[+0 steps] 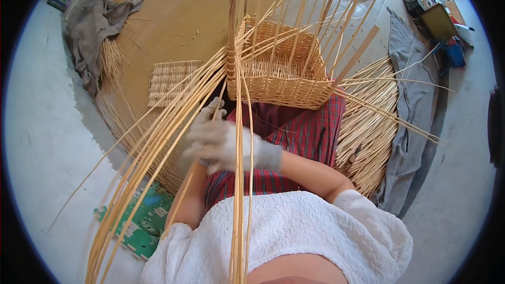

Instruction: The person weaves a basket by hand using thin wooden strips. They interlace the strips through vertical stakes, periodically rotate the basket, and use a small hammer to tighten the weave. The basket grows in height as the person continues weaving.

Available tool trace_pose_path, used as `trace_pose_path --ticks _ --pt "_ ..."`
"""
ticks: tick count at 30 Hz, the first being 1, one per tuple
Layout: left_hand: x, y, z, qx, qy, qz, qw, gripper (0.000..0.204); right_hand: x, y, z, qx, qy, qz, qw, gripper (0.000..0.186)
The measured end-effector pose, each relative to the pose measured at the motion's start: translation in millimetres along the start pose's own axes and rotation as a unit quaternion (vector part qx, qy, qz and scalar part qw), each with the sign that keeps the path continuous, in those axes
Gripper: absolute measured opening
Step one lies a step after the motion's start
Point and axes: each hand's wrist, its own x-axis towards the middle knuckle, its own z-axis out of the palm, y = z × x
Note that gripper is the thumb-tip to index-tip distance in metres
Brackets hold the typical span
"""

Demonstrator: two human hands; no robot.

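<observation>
A rectangular wicker basket (284, 93) rests on the checked cloth over my lap, its open side facing up and away. Tall thin rods and flat wooden stakes (232, 16) rise from its rim. Long pale willow rods (158, 139) fan from its left corner down toward me, and several hang straight down the middle. Just below that corner, my gloved left hand (209, 109) is closed around a single rod. My right hand (218, 144), gloved too, crosses over in front of it; motion blurs its fingers, and the right hand partly hides the left.
A flat woven panel (171, 81) lies left of the basket. Bundles of rods (368, 121) lie on the right beside grey cloth (413, 110), and more on the left under dark cloth (94, 31). A green mat (144, 221) is at lower left. Boxes and clutter (439, 21) stand far right.
</observation>
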Motion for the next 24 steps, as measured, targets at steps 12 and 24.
trace_pose_path --ticks 12,24 --pt "-33 138 127 0.022 -0.146 0.383 0.912 0.045 -71 28 -104 0.03 0.016 0.223 0.974 0.035" --pt "12 40 109 0.352 0.017 0.251 0.902 0.052 -123 90 -134 0.052 0.293 0.34 0.892 0.021"
